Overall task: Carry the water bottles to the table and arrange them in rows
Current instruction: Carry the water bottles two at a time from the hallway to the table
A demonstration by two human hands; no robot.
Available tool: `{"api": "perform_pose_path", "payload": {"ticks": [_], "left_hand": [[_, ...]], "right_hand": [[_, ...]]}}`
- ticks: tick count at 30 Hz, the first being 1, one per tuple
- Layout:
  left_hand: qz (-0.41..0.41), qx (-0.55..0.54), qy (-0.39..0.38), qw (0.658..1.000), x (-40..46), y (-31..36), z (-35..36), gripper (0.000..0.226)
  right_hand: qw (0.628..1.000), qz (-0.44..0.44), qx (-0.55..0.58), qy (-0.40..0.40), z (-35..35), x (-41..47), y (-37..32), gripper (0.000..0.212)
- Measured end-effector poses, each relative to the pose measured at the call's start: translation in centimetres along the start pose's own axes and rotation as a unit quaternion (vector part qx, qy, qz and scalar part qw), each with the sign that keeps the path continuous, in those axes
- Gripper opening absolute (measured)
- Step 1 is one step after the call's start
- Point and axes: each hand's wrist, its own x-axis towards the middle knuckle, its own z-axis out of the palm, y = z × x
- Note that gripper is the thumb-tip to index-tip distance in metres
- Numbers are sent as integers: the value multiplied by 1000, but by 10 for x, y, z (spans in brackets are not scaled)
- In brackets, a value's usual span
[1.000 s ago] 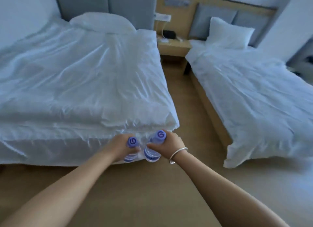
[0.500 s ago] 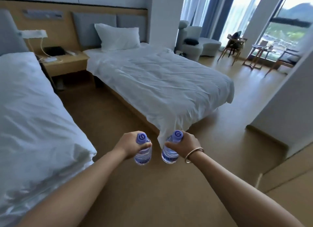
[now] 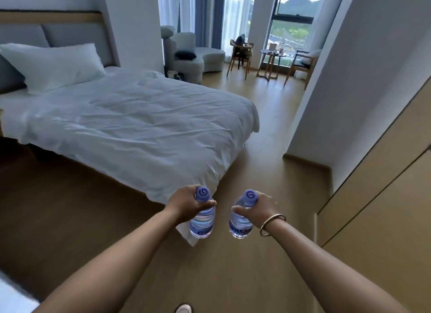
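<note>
Your left hand (image 3: 186, 205) and right hand (image 3: 258, 210) each grip an upright bottle's neck, left bottle (image 3: 202, 221) and right bottle (image 3: 241, 224); the counter (image 3: 272, 53) lies far ahead, slightly right.

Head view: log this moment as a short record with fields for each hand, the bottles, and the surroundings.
left hand: left hand grips the left bottle near its cap
right hand: right hand grips the right bottle near its cap
bottles: upright, apart, blue caps, carried above the floor
bracelet: bracelet on the right wrist
surroundings: bed to the left; small table far ahead by the window
</note>
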Motion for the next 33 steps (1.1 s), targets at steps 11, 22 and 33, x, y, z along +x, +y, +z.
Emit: {"api": "perform_pose_path", "payload": {"ticks": [11, 22, 33], "left_hand": [[45, -10, -21, 999, 177, -7, -49, 27], [67, -10, -69, 995, 328, 18, -9, 21], [79, 4, -69, 994, 535, 103, 41, 30]], "right_hand": [[994, 92, 26, 53, -4, 121, -18, 29], [984, 155, 48, 71, -37, 245, 30, 35], [990, 121, -9, 66, -139, 431, 102, 30]]}}
